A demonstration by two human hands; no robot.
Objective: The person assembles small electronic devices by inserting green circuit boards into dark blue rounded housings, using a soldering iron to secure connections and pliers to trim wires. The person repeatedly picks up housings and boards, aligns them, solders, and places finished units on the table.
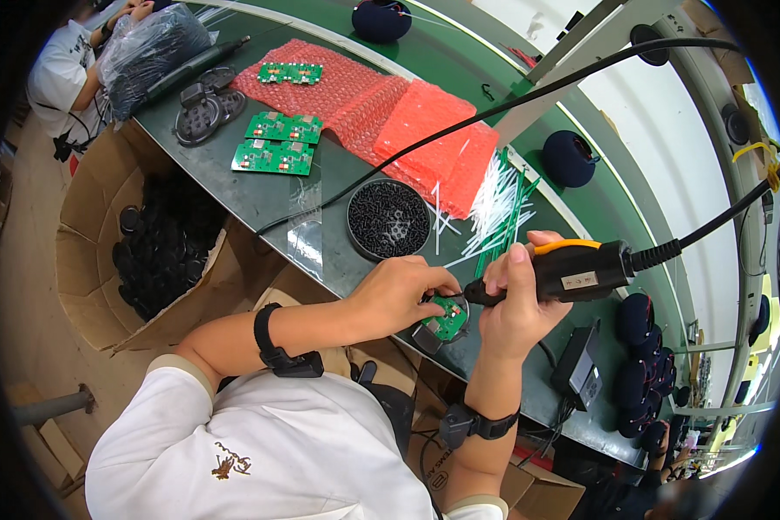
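A green circuit board point(447, 322) sits in a small round dark housing at the table's near edge. My left hand point(399, 293) is closed at its upper left side, thumb and fingertips on the board and its rim. My right hand point(518, 303) is wrapped round a black electric screwdriver point(581, 271) with an orange lever. The tool lies nearly level, its tip pointing left to the board beside my left fingertips. The tip's exact contact is hidden. Just beyond my left hand stands a round dish point(352, 227) full of small black screws.
More green circuit boards point(274, 158) lie at the far left, near red bubble wrap point(342, 100). White strips point(494, 201) are heaped right of the dish. The screwdriver's cable point(706, 227) rises right. A cardboard box point(82, 251) of black parts stands left; a black power unit point(578, 368) sits right.
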